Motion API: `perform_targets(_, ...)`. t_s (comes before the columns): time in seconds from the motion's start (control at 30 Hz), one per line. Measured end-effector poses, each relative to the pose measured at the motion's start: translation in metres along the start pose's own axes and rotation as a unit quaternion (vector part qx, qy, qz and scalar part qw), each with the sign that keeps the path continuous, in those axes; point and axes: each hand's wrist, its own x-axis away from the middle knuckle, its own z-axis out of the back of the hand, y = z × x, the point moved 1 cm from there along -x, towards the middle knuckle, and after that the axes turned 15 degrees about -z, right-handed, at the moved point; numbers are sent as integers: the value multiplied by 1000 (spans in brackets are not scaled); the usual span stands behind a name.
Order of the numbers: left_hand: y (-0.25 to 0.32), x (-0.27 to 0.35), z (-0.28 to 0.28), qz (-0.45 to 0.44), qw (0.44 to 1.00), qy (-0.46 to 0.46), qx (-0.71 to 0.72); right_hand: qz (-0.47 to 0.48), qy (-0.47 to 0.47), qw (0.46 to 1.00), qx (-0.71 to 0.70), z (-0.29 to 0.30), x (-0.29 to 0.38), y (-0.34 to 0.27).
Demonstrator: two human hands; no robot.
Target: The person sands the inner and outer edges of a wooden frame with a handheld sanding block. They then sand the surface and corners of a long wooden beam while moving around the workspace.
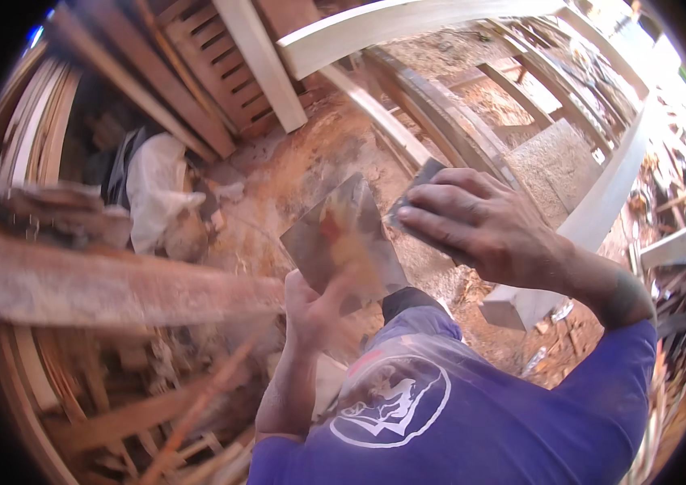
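In front of my body, my left hand point(318, 309) grips a thin, square grey plate point(309, 236) by its lower edge. A smear of yellowish paste with a red spot point(332, 225) shows on its face, partly blurred. To the right, my right hand point(482, 224) has its fingers spread over a flat, dark grey piece point(400, 206), perhaps a spreader or a block. That piece is near the plate's right edge, and a narrow gap seems to separate them. My palm and fingers hide much of it.
A pale wooden frame point(415, 27) rises at the upper right, with a long board point(606, 176) curving down past my right arm. Planks point(136, 66) lean at the upper left near a whitish sack point(155, 182). A thick reddish beam point(124, 291) crosses the left. Wood scraps point(682, 327) litter the right.
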Motion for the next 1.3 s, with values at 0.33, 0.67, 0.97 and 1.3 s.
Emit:
perform_targets(0.33, -62, -206, -32, -49, 989, -101, -97, -123, 6, 992, -37, -18, -46, 119)
perform_targets(0.67, -134, -378, -100, 251, 895, -205, 306, -386, 49, 921, 25, -6, -31, 136)
perform_targets(0.97, -177, -458, -130, 404, 710, -484, 313, -512, 247, 813, 128, -116, -124, 149)
perform_targets(1.3, -180, -564, -115, 351, 656, -615, 262, -810, 292, 507, 37, -216, -220, 109)
